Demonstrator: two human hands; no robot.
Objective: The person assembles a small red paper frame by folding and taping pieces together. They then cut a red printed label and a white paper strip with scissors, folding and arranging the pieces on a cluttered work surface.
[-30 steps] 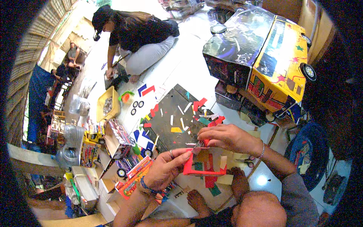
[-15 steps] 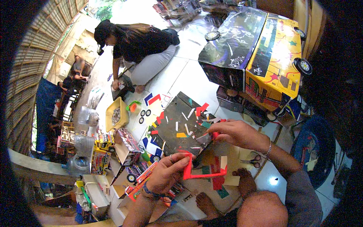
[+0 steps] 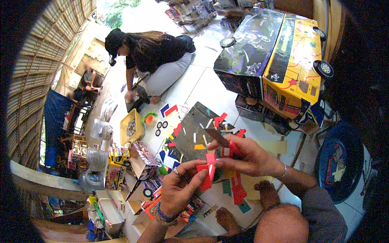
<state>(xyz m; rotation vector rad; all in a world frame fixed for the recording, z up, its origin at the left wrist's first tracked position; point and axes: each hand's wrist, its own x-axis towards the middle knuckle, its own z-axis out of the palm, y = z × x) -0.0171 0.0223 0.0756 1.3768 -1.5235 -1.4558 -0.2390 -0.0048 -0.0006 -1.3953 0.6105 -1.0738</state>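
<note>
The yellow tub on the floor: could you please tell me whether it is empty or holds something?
Not empty: the yellow tub has an open top showing small greyish pieces inside; I cannot tell what they are.

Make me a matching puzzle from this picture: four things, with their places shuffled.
1. bright red flat piece
2. dark flat blade
3. yellow rectangular tub
4. round blue basin

A. at the picture's far right
B. in the right hand
C. pinched in the left hand
D. left of three small black wheels

Pairs: 1-C, 2-B, 3-D, 4-A
</note>
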